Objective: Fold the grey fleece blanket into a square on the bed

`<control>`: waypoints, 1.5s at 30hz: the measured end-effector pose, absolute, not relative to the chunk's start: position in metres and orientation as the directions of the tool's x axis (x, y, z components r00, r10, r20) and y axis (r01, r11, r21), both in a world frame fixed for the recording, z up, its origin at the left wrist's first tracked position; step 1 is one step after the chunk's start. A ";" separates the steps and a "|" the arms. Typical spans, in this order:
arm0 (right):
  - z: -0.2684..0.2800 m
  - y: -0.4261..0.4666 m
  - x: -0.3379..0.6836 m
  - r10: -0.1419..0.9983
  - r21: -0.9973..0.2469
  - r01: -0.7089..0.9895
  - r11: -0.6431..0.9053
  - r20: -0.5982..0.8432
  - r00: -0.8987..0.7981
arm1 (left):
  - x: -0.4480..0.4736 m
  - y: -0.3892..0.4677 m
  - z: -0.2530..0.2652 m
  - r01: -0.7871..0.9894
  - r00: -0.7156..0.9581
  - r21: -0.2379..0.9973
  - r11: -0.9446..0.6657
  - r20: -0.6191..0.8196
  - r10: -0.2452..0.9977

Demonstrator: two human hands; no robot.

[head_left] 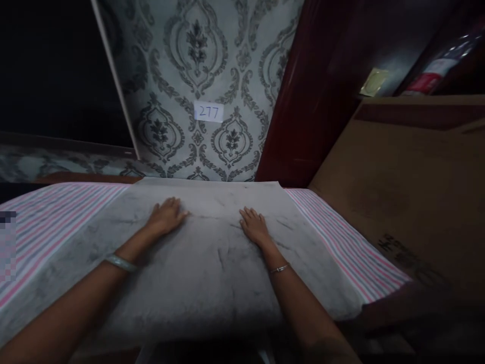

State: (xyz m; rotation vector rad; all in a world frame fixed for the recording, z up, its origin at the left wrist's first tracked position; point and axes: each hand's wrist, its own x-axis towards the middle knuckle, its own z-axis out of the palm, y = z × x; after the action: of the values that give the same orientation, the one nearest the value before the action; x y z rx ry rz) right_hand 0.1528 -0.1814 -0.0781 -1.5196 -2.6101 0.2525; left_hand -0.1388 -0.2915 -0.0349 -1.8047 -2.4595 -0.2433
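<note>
Grey cloth: the cloth (204, 263) lay spread on top of a striped cloth (71, 202), in front of the wall (197, 45), with a big box (397, 192) off to the right
Left hand: the left hand (166, 216) was wide, palm down on the cloth, thumb out to the side, holding nothing that I could see
Right hand: the right hand (253, 225) was wide too, flat on the cloth with its fingers a bit apart, and it had no bunch of cloth in it
Weight: it looked light, I think, and easy to slide along with flat hands
Feel: it looked soft and bendy, since it had small wrinkles; it did not look like a thing that breaks
Slip: I could not tell if it was slippery, but it might have slid on the stripes
Best hold: the two far corners or the side edges looked good to pinch; the flat middle looked better for pressing
Way it pointed: the far edge ran side to side by the wall, and the side edges came apart toward the person
Long way: it looked longer from side to side, but I could not be sure
Wrinkles: one ran side to side between the hands, and others slanted near the right hand
</note>
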 end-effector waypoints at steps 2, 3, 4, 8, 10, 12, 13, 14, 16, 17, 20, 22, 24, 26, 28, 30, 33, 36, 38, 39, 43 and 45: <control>-0.077 -0.181 0.154 0.869 -0.203 0.849 0.487 0.021 -0.494 | -0.104 -0.275 -0.043 0.972 -0.233 0.064 0.228 0.083 0.969; -0.077 -0.181 0.154 0.867 -0.207 0.846 0.492 0.028 -0.497 | -0.090 -0.270 -0.047 0.979 -0.202 0.052 0.199 0.059 0.978; -0.077 -0.180 0.155 0.865 -0.212 0.842 0.496 0.033 -0.501 | -0.079 -0.267 -0.052 0.983 -0.178 0.039 0.177 0.049 0.983; -0.074 -0.179 0.157 0.862 -0.234 0.834 0.499 0.037 -0.505 | -0.066 -0.264 -0.067 0.987 -0.161 0.031 0.158 0.114 0.980; -0.073 -0.182 0.154 0.863 -0.251 0.828 0.501 0.067 -0.502 | -0.069 -0.263 -0.071 0.987 -0.158 0.035 0.155 0.137 0.978; -0.071 -0.189 0.149 0.826 -0.261 0.785 0.561 0.113 -0.553 | -0.072 -0.262 -0.073 0.988 -0.156 0.030 0.153 0.143 0.977; -0.071 -0.193 0.145 0.781 -0.260 0.740 0.620 0.123 -0.612 | -0.073 -0.261 -0.073 0.988 -0.156 0.027 0.154 0.136 0.978; -0.071 -0.195 0.141 0.721 -0.254 0.681 0.687 0.119 -0.683 | -0.073 -0.260 -0.073 0.987 -0.161 0.024 0.159 0.122 0.979; -0.072 -0.196 0.134 0.594 -0.246 0.561 0.790 0.084 -0.800 | -0.073 -0.258 -0.073 0.985 -0.173 0.015 0.173 0.100 0.980; -0.073 -0.192 0.132 0.557 -0.245 0.528 0.813 0.064 -0.828 | -0.072 -0.258 -0.073 0.984 -0.177 0.009 0.177 0.092 0.980; -0.071 -0.165 0.139 0.602 -0.225 0.582 0.781 0.025 -0.798 | -0.071 -0.258 -0.071 0.985 -0.172 -0.007 0.173 0.081 0.982; -0.069 -0.138 0.154 0.708 -0.200 0.693 0.692 0.005 -0.706 | -0.072 -0.259 -0.069 0.985 -0.170 -0.009 0.171 0.068 0.983; -0.067 -0.112 0.177 0.826 -0.184 0.813 0.553 -0.005 -0.563 | -0.072 -0.260 -0.067 0.985 -0.171 -0.005 0.172 0.061 0.983; -0.067 -0.093 0.205 0.913 -0.173 0.900 0.400 -0.012 -0.408 | -0.073 -0.261 -0.067 0.986 -0.167 0.001 0.167 0.064 0.984; -0.069 -0.083 0.234 0.963 -0.160 0.951 0.264 -0.018 -0.271 | -0.074 -0.261 -0.067 0.987 -0.162 0.007 0.162 0.072 0.984; -0.072 -0.079 0.262 0.987 -0.152 0.977 0.151 -0.032 -0.158 | -0.074 -0.261 -0.067 0.987 -0.160 0.006 0.160 0.073 0.984; -0.071 -0.081 0.296 0.997 -0.138 0.990 0.025 -0.067 -0.034 | -0.073 -0.260 -0.066 0.986 -0.167 -0.005 0.167 0.063 0.984; -0.061 -0.091 0.309 0.993 -0.113 0.993 -0.043 -0.115 0.030 | -0.073 -0.259 -0.066 0.986 -0.169 0.009 0.169 0.064 0.984; -0.055 -0.104 0.300 0.994 -0.099 0.994 -0.048 -0.099 0.038 | -0.073 -0.258 -0.065 0.987 -0.163 0.020 0.162 0.073 0.984; -0.053 -0.114 0.290 0.998 -0.097 0.995 -0.024 -0.064 0.017 | -0.073 -0.258 -0.065 0.987 -0.163 0.018 0.162 0.074 0.984; -0.063 -0.169 0.233 0.913 -0.097 0.909 0.405 0.087 -0.398 | -0.073 -0.256 -0.064 0.987 -0.158 -0.014 0.159 0.069 0.985; -0.073 -0.192 0.212 0.779 -0.133 0.768 0.627 0.068 -0.624 | -0.073 -0.256 -0.063 0.987 -0.156 -0.025 0.158 0.059 0.986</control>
State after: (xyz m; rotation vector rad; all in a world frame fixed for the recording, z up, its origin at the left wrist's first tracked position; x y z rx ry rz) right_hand 0.2118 -0.1920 -0.0729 -1.3007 -2.7249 0.1381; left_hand -0.0727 -0.2561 -0.0627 -1.9998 -2.3434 -0.0296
